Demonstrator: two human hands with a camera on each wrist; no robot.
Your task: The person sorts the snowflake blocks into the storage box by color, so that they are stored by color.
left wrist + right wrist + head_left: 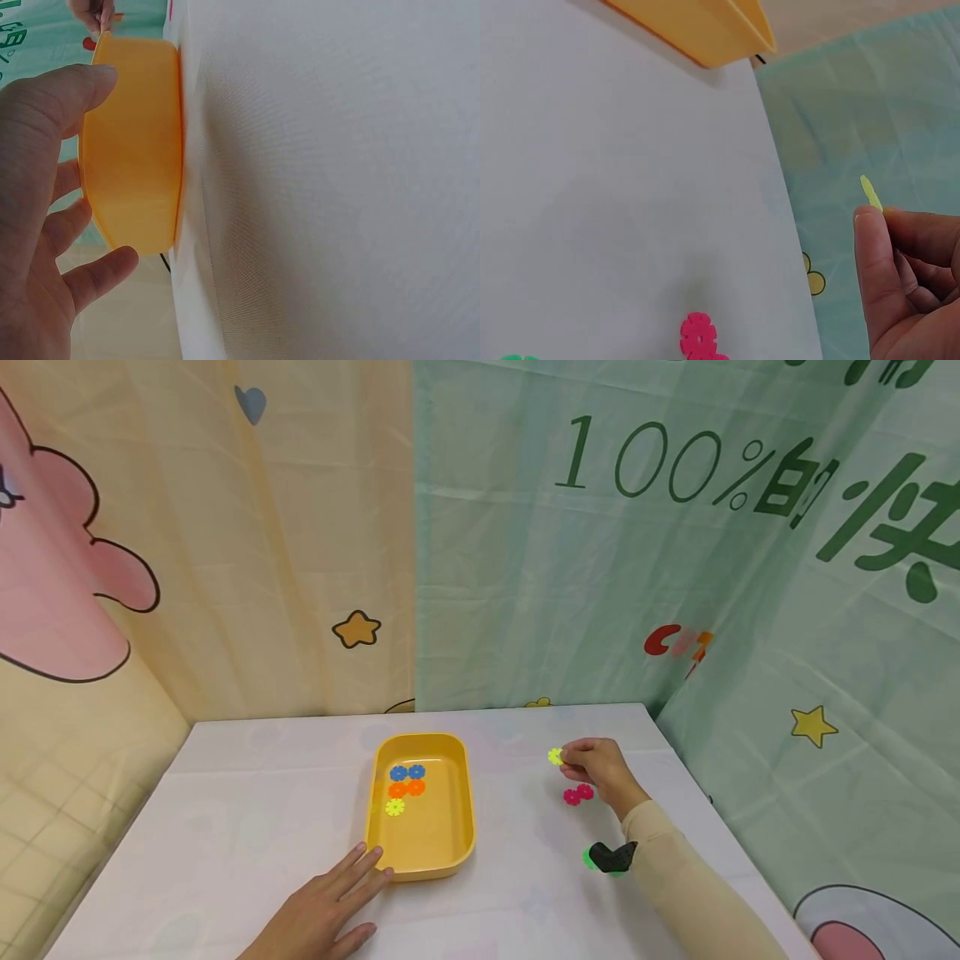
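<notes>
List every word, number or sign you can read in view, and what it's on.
"100%": dark green print on the green cloth behind the table.
"的", probably: the next character, distorted by a fold.
Large character farther right: cut off, can't read it for certain.
Top-right characters: cut off, unreadable.
No text seen on the yellow tray or flower pieces.

The tray (444,835) is plain warm yellow. Toward its left edge sit blue flowers (398,773), orange flowers (397,790) and one lime flower (395,807). Toward the desk's right edge are magenta flowers (572,797) and green flowers (589,858). The desk (225,818) is white, faintly blotched; the sleeve (697,877), plain cream. The peach-and-mint curtain (487,543) bears green lettering and dark-outlined gold stars.
</notes>
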